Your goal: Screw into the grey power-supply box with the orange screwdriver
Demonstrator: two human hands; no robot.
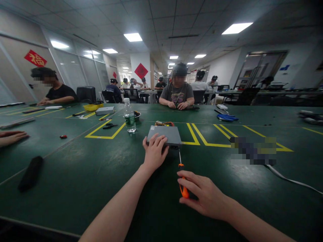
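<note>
A grey metal computer power supply [168, 133] lies on the green table in front of me, with coloured cables [164, 123] bunched at its far side. My left hand [155, 151] holds its front left part, fingers spread over the top and thumb by the front edge. The orange and black screwdriver [184, 191] points away from me, its shaft reaching the supply's front right corner. Around its handle are the fingers of my right hand [202, 191], loosely curled, with the thumb lower down. Where the screwdriver's tip meets the casing is too small to make out.
A water bottle [130, 117] stands left of the supply, near a metal bowl [137, 116] and a black tool [110, 126]. A black object [30, 173] lies at left, blue gloves [227, 117] at right. Another person's hand [12, 137] rests at far left; a person [178, 90] sits opposite.
</note>
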